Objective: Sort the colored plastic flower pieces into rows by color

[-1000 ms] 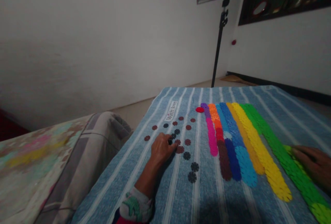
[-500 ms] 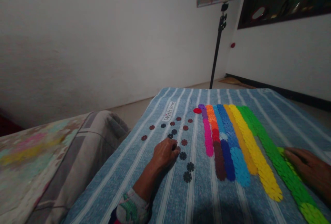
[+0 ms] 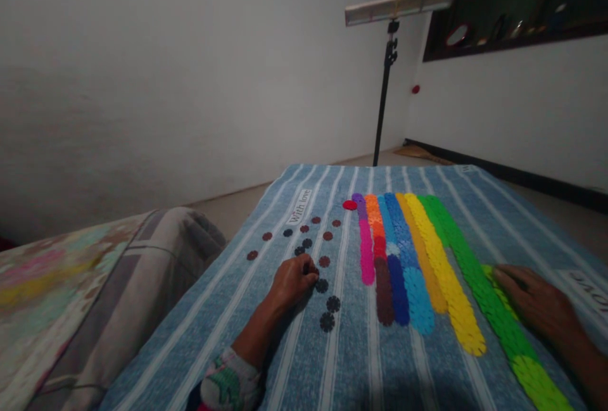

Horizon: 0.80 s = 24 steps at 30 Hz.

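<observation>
My left hand (image 3: pixel 291 281) rests on a blue striped towel (image 3: pixel 304 360) with its fingers curled, the fingertips pinching at a small dark disc (image 3: pixel 311 270) among scattered maroon and navy discs (image 3: pixel 327 322). Whether it grips the disc I cannot make out. My right hand (image 3: pixel 536 306) lies flat, fingers stretched, on the right side of the green row (image 3: pixel 475 271). Between the hands run overlapping rows of discs: pink (image 3: pixel 366 252), maroon (image 3: pixel 384 290), blue (image 3: pixel 418 290), yellow (image 3: pixel 446 278). A single red disc (image 3: pixel 349 205) sits at the rows' far end.
A grey and patterned blanket (image 3: pixel 95 297) lies bunched to the left of the towel. A black light stand (image 3: pixel 384 88) with a bar lamp stands on the floor beyond the towel. White walls close the room, with a dark window frame (image 3: pixel 513 12) at upper right.
My left hand has drawn slightly back toward me over the scattered discs. The view has shifted so everything sits further left; my right hand shows more fully.
</observation>
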Motion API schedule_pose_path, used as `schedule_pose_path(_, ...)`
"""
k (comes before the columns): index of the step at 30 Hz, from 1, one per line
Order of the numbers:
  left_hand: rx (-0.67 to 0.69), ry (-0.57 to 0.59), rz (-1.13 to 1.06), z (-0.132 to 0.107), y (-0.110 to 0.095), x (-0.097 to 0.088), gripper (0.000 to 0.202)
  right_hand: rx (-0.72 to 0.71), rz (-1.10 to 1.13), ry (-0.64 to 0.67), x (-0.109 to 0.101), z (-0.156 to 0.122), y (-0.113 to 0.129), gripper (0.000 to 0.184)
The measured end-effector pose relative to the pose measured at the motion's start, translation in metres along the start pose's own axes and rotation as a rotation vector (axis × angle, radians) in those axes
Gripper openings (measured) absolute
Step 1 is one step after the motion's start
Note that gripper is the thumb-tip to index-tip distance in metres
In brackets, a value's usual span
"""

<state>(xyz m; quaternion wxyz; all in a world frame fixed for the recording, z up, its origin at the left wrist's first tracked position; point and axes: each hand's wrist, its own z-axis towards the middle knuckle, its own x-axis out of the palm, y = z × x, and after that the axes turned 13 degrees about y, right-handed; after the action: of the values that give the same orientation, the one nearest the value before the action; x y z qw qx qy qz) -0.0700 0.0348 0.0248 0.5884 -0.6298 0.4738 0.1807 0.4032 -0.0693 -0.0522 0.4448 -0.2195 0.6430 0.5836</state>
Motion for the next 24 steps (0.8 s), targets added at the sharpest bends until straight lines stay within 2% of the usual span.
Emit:
schedule_pose_path(5, 0.047, 0.014, -0.088, 0.003, 0.01, 0.0, 0.01, 0.012, 0.014, 0.003, 0.0, 0.0, 0.001, 0.049)
schedule_pose_path(9, 0.043, -0.031, -0.193, 0.006, 0.02, -0.003, 0.021, 0.025, 0.01, 0.016, 0.0, 0.001, -0.001, 0.048)
schedule_pose_path(14, 0.04, -0.05, -0.159, 0.002, 0.02, -0.008, 0.026, 0.028, -0.003, 0.018, 0.0, 0.003, -0.003, 0.05)
schedule_pose_path(18, 0.05, -0.05, -0.118, -0.003, 0.012, -0.012, 0.027, 0.057, -0.021, 0.031, -0.003, 0.001, 0.003, 0.052)
schedule_pose_path(21, 0.1, -0.048, -0.128, -0.01, -0.003, -0.009, 0.024, 0.016, -0.021, 0.02, -0.004, 0.0, 0.008, 0.052)
schedule_pose_path(24, 0.197, 0.053, -0.119, -0.021, -0.029, 0.003, 0.021, -0.019, -0.035, -0.004, -0.003, -0.001, 0.008, 0.051)
